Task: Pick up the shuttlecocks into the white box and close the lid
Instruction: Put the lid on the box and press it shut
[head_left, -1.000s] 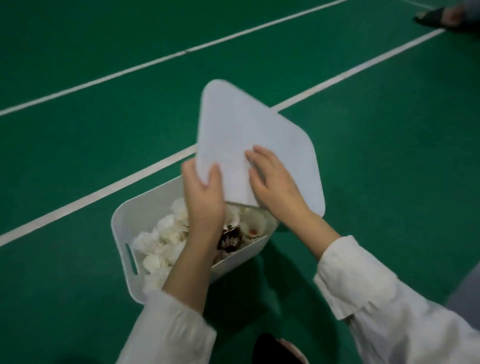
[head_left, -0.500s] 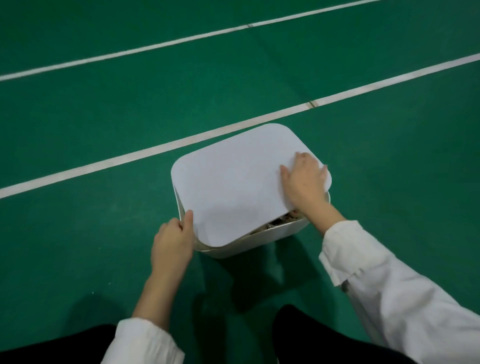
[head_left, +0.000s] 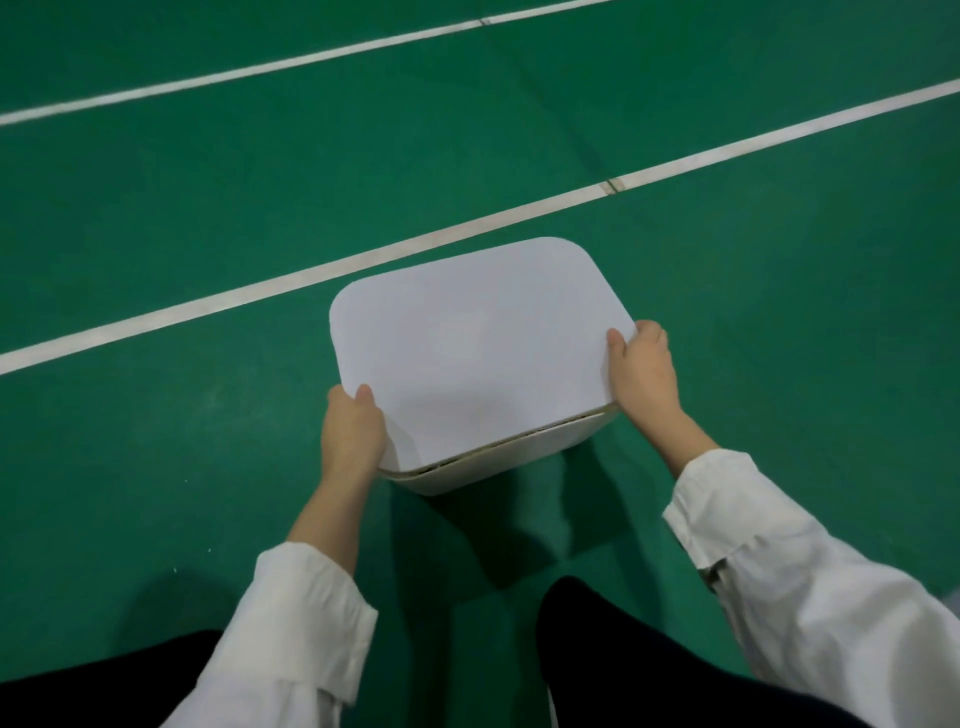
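The white box stands on the green court floor in front of my knees. Its flat white lid lies on top and covers the whole opening, with a thin gap showing along the near rim. No shuttlecocks can be seen; the lid hides the inside. My left hand grips the near left corner, thumb on top of the lid and fingers down the box's side. At the right edge, my right hand holds lid and box together, thumb on the lid and fingers curled round the rim.
Two white court lines cross the green floor beyond the box, running from lower left to upper right. My dark trouser knees fill the bottom of the view just below the box.
The lid, held tilted above the open box a second ago, now lies flat over it. My right hand slid from the lid's top to its right edge; my left took the near left corner.
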